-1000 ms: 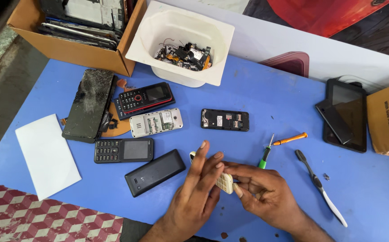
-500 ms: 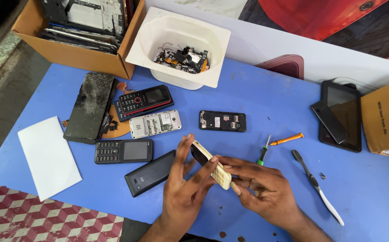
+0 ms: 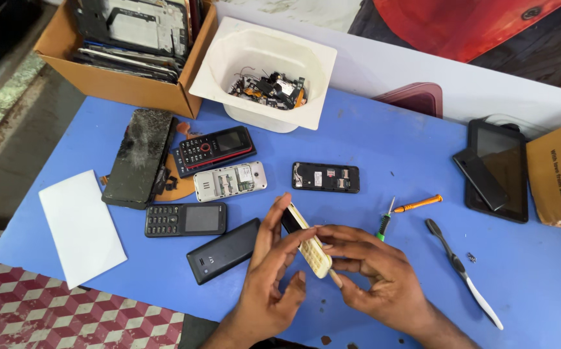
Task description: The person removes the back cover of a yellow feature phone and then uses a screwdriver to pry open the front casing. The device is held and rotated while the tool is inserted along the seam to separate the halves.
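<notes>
As before, both hands gripping cream phone, unmoved

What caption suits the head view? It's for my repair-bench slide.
Both hands, left and right, hold a cream keypad phone above a blue table strewn with phones.

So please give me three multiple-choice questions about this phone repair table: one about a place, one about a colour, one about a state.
1. Where is the white tub of small parts?
A. at the table's far edge, beside the cardboard box
B. on the white sheet
C. under the tablet

2. What colour is the screwdriver handle right of the hands?
A. blue
B. orange
C. white

3. How is the cream keypad phone?
A. flat on the table
B. inside the tub
C. lifted, held by both hands

Answers: 1 A, it stands next to the box. 2 B, the handle is orange. 3 C, the left hand and right hand grip it above the blue table.
</notes>
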